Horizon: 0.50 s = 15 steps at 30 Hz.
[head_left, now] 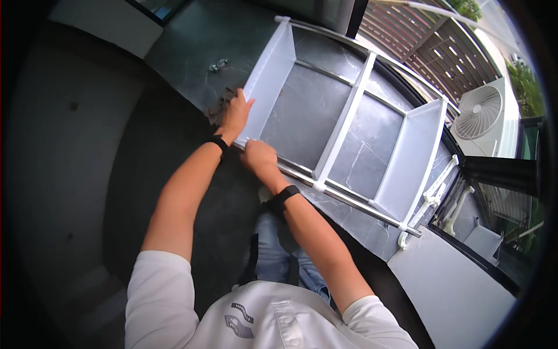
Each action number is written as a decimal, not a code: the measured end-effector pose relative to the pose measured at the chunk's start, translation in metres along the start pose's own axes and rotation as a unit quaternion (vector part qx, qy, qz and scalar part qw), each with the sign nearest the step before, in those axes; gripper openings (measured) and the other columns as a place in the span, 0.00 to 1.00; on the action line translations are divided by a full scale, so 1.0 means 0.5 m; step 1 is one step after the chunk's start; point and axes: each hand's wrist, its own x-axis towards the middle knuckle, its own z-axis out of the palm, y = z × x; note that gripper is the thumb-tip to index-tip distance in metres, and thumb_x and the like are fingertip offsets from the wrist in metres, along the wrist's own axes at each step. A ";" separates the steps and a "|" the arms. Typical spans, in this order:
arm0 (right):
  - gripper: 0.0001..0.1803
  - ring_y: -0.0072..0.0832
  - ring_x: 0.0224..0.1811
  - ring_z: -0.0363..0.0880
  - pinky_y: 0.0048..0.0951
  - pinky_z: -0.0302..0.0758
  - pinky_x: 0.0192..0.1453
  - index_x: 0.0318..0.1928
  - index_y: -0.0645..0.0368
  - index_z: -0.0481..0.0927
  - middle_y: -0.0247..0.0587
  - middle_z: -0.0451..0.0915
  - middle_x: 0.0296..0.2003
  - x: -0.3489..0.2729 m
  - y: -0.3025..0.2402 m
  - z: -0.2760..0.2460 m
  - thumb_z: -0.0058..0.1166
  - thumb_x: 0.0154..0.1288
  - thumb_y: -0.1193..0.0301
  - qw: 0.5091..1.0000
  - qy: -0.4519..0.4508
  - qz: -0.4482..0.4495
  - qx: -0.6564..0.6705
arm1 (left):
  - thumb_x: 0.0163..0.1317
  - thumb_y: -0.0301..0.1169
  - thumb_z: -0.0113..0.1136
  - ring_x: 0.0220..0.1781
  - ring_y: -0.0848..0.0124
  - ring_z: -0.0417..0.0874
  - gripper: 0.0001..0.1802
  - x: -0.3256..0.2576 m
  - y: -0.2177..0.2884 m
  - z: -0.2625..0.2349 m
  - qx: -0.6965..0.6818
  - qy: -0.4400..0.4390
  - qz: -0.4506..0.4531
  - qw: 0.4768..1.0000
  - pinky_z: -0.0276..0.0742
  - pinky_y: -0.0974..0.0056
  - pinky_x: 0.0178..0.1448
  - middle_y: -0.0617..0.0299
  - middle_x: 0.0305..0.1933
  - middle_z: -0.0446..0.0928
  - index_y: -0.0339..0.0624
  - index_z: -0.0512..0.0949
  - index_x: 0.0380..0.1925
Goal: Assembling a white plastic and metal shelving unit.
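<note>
A shelf rack point(343, 139) with white plastic shelves and shiny metal tubes lies on its side on the grey marbled ledge. My left hand point(235, 116) is closed around the edge of its leftmost white shelf point(270, 75), with the thumb on the inner face. Just right of it, my right hand point(260, 156) forms a fist at the near left corner, gripping the end of the near metal tube point(360, 203). The palm side of both hands is hidden.
Small metal parts point(218, 65) lie on the ledge point(192, 52) left of the rack, and a crumpled brownish piece point(218, 109) sits beside my left hand. White plastic brackets point(431, 198) rest at the right, by a dark window frame point(494, 174). Outside stands an air-conditioner unit point(482, 113).
</note>
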 end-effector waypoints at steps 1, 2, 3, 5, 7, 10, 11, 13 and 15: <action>0.15 0.48 0.37 0.83 0.43 0.79 0.43 0.35 0.67 0.82 0.55 0.82 0.35 -0.006 -0.001 -0.007 0.54 0.55 0.66 0.999 0.002 -0.025 -0.022 | 0.64 0.40 0.56 0.32 0.39 0.79 0.19 -0.001 0.014 -0.019 0.023 -0.010 0.006 1.000 0.74 0.44 0.31 0.37 0.28 0.77 0.34 0.64 0.38; 0.15 0.48 0.37 0.83 0.43 0.79 0.43 0.35 0.67 0.82 0.55 0.82 0.35 -0.010 0.001 -0.011 0.54 0.55 0.66 1.000 -0.006 -0.027 -0.015 | 0.64 0.40 0.56 0.32 0.39 0.79 0.19 0.000 0.017 -0.019 0.030 -0.015 0.000 0.999 0.74 0.44 0.31 0.37 0.28 0.77 0.34 0.64 0.38; 0.14 0.48 0.37 0.83 0.43 0.79 0.42 0.34 0.65 0.82 0.55 0.82 0.35 -0.012 0.000 -0.011 0.55 0.55 0.66 0.999 0.011 -0.036 -0.011 | 0.64 0.40 0.56 0.32 0.39 0.79 0.19 0.004 0.015 -0.022 0.036 -0.009 0.004 0.999 0.74 0.44 0.31 0.37 0.28 0.77 0.34 0.64 0.38; 0.10 0.46 0.36 0.83 0.42 0.79 0.41 0.31 0.61 0.82 0.53 0.82 0.33 -0.015 0.015 0.009 0.53 0.58 0.67 0.997 0.047 -0.058 -0.016 | 0.64 0.39 0.56 0.32 0.39 0.78 0.19 0.003 0.023 -0.019 0.029 -0.009 0.005 1.000 0.74 0.45 0.31 0.36 0.26 0.77 0.33 0.64 0.36; 0.10 0.45 0.36 0.83 0.41 0.79 0.40 0.31 0.60 0.82 0.52 0.82 0.32 -0.015 0.014 0.019 0.51 0.59 0.68 0.996 0.056 -0.069 -0.017 | 0.65 0.39 0.56 0.32 0.39 0.78 0.18 0.005 0.013 -0.019 0.036 -0.014 0.004 0.999 0.74 0.45 0.31 0.36 0.26 0.76 0.33 0.65 0.35; 0.10 0.42 0.34 0.84 0.39 0.80 0.36 0.30 0.59 0.82 0.49 0.83 0.30 -0.027 0.008 0.020 0.47 0.61 0.73 0.993 0.072 -0.083 -0.032 | 0.65 0.38 0.55 0.32 0.38 0.78 0.18 0.001 -0.001 -0.014 0.028 -0.001 0.023 0.999 0.73 0.45 0.31 0.35 0.25 0.76 0.32 0.65 0.34; 0.09 0.41 0.33 0.84 0.37 0.80 0.36 0.30 0.59 0.82 0.48 0.83 0.29 -0.028 0.009 0.014 0.48 0.60 0.73 0.991 0.085 -0.091 -0.040 | 0.65 0.38 0.55 0.32 0.38 0.78 0.18 0.005 -0.002 -0.013 0.019 0.003 0.036 0.999 0.73 0.45 0.31 0.35 0.25 0.76 0.32 0.65 0.34; 0.09 0.40 0.32 0.84 0.36 0.80 0.34 0.29 0.58 0.82 0.47 0.83 0.28 -0.026 0.009 0.009 0.48 0.59 0.74 0.989 0.104 -0.096 -0.054 | 0.65 0.38 0.55 0.32 0.38 0.77 0.18 0.019 -0.005 -0.015 0.012 -0.002 0.041 0.999 0.73 0.45 0.30 0.35 0.25 0.76 0.31 0.65 0.34; 0.08 0.40 0.31 0.84 0.35 0.79 0.33 0.26 0.58 0.82 0.48 0.82 0.26 -0.016 0.008 0.005 0.49 0.57 0.75 0.981 0.146 -0.114 -0.057 | 0.65 0.39 0.55 0.32 0.37 0.77 0.19 0.033 -0.005 -0.019 0.002 0.011 0.051 0.999 0.73 0.44 0.31 0.34 0.26 0.76 0.32 0.65 0.35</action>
